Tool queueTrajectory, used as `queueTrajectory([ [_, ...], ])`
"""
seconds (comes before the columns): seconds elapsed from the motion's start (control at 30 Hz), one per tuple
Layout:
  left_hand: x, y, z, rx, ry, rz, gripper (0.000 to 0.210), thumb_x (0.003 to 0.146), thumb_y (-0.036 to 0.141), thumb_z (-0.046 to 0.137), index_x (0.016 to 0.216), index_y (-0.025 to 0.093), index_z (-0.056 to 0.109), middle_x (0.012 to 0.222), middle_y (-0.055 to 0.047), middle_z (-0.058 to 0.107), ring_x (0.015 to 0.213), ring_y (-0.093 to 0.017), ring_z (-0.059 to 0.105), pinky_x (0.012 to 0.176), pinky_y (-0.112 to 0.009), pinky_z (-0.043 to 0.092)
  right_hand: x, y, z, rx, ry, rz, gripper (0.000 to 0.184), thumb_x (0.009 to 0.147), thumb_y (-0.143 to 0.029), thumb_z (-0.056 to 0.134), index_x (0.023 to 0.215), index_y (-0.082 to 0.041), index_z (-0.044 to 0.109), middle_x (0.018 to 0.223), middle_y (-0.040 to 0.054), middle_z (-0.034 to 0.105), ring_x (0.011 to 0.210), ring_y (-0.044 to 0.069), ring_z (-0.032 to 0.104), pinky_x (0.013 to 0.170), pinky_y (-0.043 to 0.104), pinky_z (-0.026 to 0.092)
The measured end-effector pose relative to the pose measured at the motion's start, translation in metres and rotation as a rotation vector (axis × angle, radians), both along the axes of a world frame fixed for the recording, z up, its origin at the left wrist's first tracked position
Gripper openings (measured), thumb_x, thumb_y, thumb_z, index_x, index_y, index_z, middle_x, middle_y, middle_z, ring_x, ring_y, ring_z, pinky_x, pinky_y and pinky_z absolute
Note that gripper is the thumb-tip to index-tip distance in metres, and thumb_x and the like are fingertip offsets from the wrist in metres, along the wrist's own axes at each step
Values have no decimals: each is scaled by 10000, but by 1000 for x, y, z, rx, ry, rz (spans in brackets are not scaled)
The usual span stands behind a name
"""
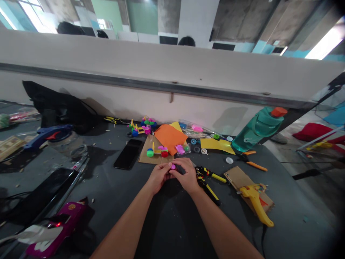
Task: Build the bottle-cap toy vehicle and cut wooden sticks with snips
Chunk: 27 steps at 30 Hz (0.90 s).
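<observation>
My left hand (159,176) and my right hand (185,173) meet above the table, fingertips pinched around a small pink round piece (173,167), perhaps a bottle cap. Most of it is hidden by my fingers. Just beyond them, a cardboard sheet (142,157) carries a little toy car with a green wheel (150,153) and a red wheel (164,152). Orange paper (171,136) overlaps the cardboard, and a small bag with a pink piece (180,149) lies beside it. Wire strippers with yellow-black handles (212,192) lie close to my right hand.
A black phone (129,154) lies left of the cardboard. To the right are a yellow glue gun (256,203) on cardboard, orange-handled pliers (256,165) and a teal bottle (257,129). A purple power strip (60,228) and a blue glue gun (47,136) occupy the left.
</observation>
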<state>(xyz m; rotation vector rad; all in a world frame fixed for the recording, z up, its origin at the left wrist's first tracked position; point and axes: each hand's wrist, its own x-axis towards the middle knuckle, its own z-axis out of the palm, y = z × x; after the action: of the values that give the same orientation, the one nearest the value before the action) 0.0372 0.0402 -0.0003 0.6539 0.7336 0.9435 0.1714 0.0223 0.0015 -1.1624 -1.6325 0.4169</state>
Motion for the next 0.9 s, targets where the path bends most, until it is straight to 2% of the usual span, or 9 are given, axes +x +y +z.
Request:
queueTrajectory([
  [0.2, 0, 0, 0, 4, -5, -13, 232, 701, 318, 699, 728, 90, 662, 665, -47, 646, 608, -115, 589, 649, -267, 512, 0, 0, 0, -7, 31, -32, 140, 706, -229, 688, 840, -243, 651, 916, 25, 663, 929, 197, 560, 857, 370, 431],
  [0.37, 0, 1, -1, -4, -2, 3, 241, 687, 327, 710, 723, 93, 663, 637, -30, 633, 573, -99, 573, 627, -250, 507, 0, 0, 0, -2, -3, -8, 191, 719, -247, 670, 910, -247, 658, 945, 35, 666, 943, 203, 565, 865, 384, 424],
  [0.53, 0, 1, -1, 7, 1, -10, 259, 696, 336, 700, 745, 85, 666, 664, -50, 642, 603, -114, 585, 649, -274, 513, 0, 1, -1, 5, 10, -33, 122, 729, -251, 663, 851, -247, 660, 923, 33, 667, 930, 206, 565, 853, 392, 429],
  [0.7, 0, 1, 0, 1, 15, 15, 242, 697, 324, 702, 719, 86, 663, 634, -35, 626, 572, -93, 565, 615, -244, 509, 0, 0, 0, 13, -21, -3, 202, 715, -237, 680, 916, -249, 654, 950, 32, 663, 946, 205, 558, 866, 381, 425],
  [0.9, 0, 1, -1, 19, 0, -21, 265, 717, 340, 682, 782, 83, 673, 688, -59, 647, 633, -118, 591, 668, -279, 519, -1, 1, -2, 16, -4, -39, 118, 735, -239, 657, 853, -240, 655, 924, 34, 666, 931, 202, 563, 853, 378, 431],
])
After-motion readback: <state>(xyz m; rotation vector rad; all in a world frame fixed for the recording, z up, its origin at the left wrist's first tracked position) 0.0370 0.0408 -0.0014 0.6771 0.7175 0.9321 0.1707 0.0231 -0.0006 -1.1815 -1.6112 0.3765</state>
